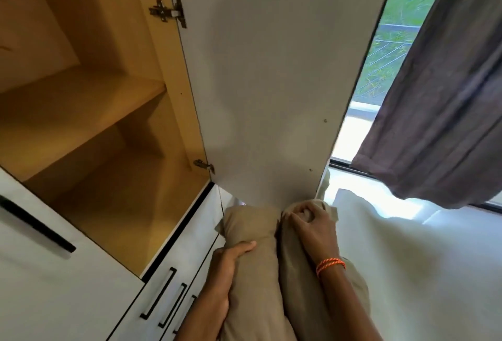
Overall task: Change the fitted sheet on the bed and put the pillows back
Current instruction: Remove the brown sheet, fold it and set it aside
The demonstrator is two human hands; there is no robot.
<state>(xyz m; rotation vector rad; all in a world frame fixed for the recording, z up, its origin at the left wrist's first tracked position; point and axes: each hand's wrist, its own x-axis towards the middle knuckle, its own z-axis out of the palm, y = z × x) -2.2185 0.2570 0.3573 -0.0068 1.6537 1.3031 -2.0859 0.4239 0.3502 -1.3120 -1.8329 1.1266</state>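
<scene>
Both hands are clamped on tan pillows, left hand wrapped round the pillow at 6 o'clock, right hand bunching the neighbouring pillow just beside it.

I find no readable text, label, brand, number or sign in the head view. The wardrobe door, the drawer fronts along the lower left edge, the two pillows and the curtain all present plain surfaces (the metal hinges are too small to show any marking).
</scene>
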